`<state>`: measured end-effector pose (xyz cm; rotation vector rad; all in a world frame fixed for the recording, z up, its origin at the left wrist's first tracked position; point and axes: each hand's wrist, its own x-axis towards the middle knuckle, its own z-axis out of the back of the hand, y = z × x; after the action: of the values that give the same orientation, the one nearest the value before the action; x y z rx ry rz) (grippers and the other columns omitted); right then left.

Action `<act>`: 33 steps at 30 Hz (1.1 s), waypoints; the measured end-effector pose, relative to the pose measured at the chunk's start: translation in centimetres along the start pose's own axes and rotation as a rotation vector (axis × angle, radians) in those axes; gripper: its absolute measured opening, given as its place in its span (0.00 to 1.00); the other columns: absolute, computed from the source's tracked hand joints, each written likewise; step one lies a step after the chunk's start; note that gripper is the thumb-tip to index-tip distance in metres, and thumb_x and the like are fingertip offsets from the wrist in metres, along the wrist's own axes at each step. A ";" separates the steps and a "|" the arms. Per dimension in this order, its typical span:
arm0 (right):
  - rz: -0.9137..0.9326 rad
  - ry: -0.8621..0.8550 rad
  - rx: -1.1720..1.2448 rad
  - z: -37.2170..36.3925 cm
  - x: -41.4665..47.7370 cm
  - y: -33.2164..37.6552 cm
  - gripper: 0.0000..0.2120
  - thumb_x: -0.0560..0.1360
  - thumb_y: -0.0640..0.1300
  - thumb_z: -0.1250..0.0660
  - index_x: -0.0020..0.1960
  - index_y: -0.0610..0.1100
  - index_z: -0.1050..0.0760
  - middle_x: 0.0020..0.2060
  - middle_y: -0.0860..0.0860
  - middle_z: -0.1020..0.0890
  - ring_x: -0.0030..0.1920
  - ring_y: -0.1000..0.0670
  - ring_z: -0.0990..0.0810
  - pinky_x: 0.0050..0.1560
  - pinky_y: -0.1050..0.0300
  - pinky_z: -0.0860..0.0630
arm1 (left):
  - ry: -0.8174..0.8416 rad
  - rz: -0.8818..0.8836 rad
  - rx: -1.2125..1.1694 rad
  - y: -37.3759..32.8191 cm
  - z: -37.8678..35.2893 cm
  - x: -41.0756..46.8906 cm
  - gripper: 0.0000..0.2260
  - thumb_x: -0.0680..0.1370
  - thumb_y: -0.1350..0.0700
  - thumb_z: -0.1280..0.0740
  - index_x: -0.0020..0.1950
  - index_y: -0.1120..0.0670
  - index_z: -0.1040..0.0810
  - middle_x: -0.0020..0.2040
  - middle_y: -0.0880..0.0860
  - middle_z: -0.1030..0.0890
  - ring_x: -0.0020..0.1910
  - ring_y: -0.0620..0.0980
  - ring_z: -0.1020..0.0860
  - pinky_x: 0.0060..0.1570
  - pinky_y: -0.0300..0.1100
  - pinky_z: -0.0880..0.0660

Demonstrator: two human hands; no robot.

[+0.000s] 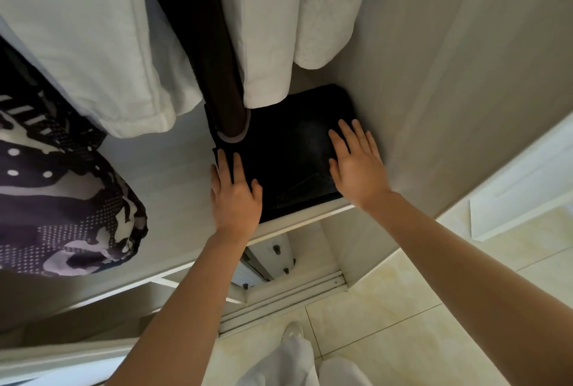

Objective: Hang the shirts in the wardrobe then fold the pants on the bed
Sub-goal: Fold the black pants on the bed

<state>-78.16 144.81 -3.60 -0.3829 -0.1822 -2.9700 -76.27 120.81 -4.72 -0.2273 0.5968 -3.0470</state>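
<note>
Fingers (356,137) straight, left hand (235,199) and right hand (356,168) press on folded dark pants (288,150) on wardrobe shelf (173,168).

Folded dark pants (288,150) lie on the wardrobe shelf (173,175).

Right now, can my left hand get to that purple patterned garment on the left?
Probably yes. The left hand lies flat at the edge of the folded dark pants, holding nothing, and only bare shelf lies between it and the purple patterned garment.
</note>
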 end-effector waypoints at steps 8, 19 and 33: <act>0.009 -0.013 0.121 -0.2 -5.2 0.8 0.21 0.79 0.44 0.39 0.70 0.37 0.31 0.71 0.41 0.31 0.76 0.39 0.41 0.73 0.41 0.38 | -0.032 -0.143 -0.047 -2.5 -0.2 -4.4 0.23 0.80 0.48 0.45 0.68 0.60 0.25 0.70 0.59 0.27 0.74 0.63 0.38 0.71 0.64 0.39; -0.246 0.012 0.329 0.1 -20.2 -0.4 0.17 0.79 0.39 0.39 0.66 0.38 0.27 0.63 0.43 0.24 0.65 0.42 0.28 0.64 0.50 0.27 | 0.193 -0.532 -0.320 -8.1 -4.3 -12.7 0.16 0.81 0.54 0.41 0.62 0.61 0.22 0.55 0.56 0.19 0.59 0.53 0.23 0.53 0.48 0.22; -1.127 0.160 0.396 -3.1 -35.0 3.9 0.19 0.82 0.43 0.42 0.71 0.43 0.33 0.66 0.46 0.27 0.67 0.45 0.29 0.65 0.50 0.30 | 0.618 -1.136 -0.232 -11.1 -11.9 -15.3 0.06 0.76 0.62 0.32 0.52 0.60 0.20 0.41 0.56 0.19 0.43 0.57 0.21 0.34 0.49 0.22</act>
<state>-44.84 144.89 -15.29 0.0662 -1.3311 -3.8196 -62.95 136.43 -13.56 0.6380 1.1783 -4.1389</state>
